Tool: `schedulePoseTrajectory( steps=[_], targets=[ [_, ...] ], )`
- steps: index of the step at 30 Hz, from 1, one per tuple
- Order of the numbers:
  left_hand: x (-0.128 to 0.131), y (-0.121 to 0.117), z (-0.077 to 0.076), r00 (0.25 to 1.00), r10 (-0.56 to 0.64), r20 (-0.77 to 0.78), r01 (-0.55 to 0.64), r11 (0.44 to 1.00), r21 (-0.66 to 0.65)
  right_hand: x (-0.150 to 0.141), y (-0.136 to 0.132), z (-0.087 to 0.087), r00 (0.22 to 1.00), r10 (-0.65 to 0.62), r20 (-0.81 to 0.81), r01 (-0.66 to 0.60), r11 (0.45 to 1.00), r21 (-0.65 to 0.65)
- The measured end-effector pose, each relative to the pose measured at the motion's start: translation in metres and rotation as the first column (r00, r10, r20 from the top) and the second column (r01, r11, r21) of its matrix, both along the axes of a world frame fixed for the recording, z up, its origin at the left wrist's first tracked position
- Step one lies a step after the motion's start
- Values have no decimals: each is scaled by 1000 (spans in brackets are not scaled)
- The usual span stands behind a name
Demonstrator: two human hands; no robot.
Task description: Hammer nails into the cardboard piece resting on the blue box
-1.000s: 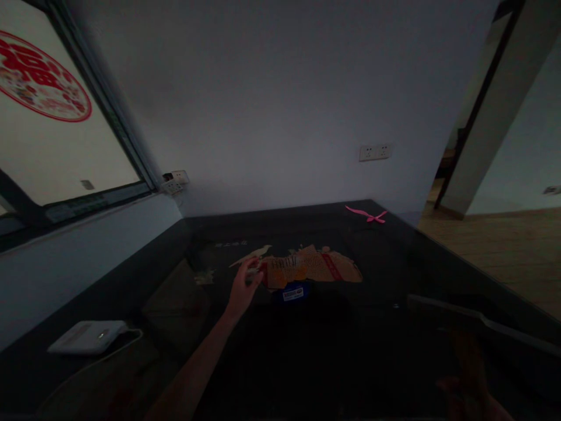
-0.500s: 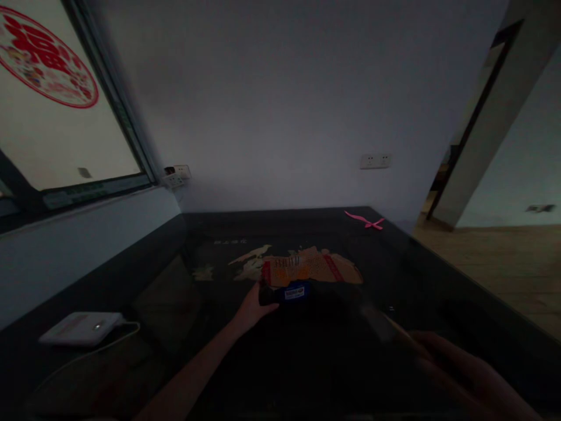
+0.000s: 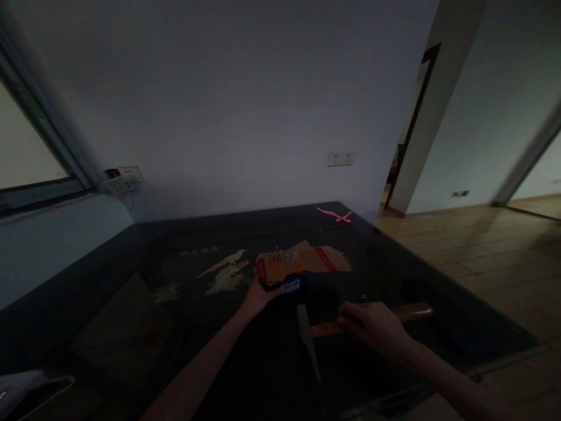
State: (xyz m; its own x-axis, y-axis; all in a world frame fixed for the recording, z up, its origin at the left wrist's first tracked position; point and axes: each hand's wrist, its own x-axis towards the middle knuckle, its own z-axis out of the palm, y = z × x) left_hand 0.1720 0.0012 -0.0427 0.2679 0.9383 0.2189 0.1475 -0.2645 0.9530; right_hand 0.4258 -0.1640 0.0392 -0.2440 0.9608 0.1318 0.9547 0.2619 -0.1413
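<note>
1. A pale wall (image 3: 245, 105) stands behind the far edge of the worktop.
2. The dark, glossy worktop (image 3: 188, 339) bears a pale bird-and-leaf design (image 3: 228, 275) left of its middle; its right edge slants beside a wood-toned floor (image 3: 442, 234).
3. A hammer (image 3: 325, 328), with a metal head and a wooden handle, is on the near side of the worktop's middle. The handle points toward the right edge; the head is near the blue box but apart from it. I cannot tell whether the head touches the worktop.
4. A brown printed piece of packaging (image 3: 307, 257), with 2 red bands, lies around the middle of the worktop, just beyond the blue box.
5. The right hand (image 3: 372, 324) has its grip wrapped around the middle of the hammer's handle.
6. The left hand (image 3: 255, 299) has its grip pinching the left end of the blue box, thumb on the near side; the other fingers are mostly hidden.
7. The blue box (image 3: 290, 285), with a white label, is midway between the left and right edges.
8. A pink ribbon (image 3: 339, 218) lies near the far right corner.
9. A socket plate (image 3: 340, 159) sits on the wall above the far edge.
</note>
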Motion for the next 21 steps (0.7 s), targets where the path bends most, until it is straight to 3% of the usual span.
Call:
schedulePoseTrajectory(
  steps=[4,8,13,17,21],
  targets=[
    [39,15,-1,999,-51,16,50,998,40,-5,6,-13,975,-28,222,31,999,-11],
    [77,24,3,995,-98,-13,98,987,127,-8,13,-17,983,-53,178,56,998,-11],
    [112,39,6,989,-148,3,147,985,90,-5,22,-18,982,-127,137,126,992,17],
    [125,47,4,977,-211,25,207,972,111,-6,27,-26,978,-175,110,176,984,0],
    [110,51,-1,983,-183,-23,184,978,100,-10,37,-31,979,-183,91,185,983,-11]
  ],
)
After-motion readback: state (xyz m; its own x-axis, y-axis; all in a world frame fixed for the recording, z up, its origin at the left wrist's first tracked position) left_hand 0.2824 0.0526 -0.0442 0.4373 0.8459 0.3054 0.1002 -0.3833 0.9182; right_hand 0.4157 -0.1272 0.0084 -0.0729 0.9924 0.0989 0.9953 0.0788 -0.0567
